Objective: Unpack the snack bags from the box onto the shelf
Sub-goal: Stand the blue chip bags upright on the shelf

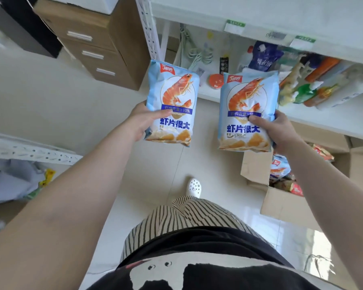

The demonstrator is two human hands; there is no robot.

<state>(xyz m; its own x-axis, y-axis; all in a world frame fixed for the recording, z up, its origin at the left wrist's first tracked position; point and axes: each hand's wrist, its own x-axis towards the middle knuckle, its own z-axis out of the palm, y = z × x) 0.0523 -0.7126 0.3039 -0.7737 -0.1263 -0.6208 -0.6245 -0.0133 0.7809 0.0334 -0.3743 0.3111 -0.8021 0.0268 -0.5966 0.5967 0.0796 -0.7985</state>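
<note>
Both hands are busy here. The left hand [144,120] grips one prawn cracker bag [172,101] by its lower left edge, thumb across the front, and the right hand [275,130] grips a second matching bag [248,109] by its lower right edge the same way. Both bags are upright, side by side but apart, held in front of the white shelf [323,120]. The open cardboard box [281,204] sits on the floor below the right hand, more snack packs inside.
</note>
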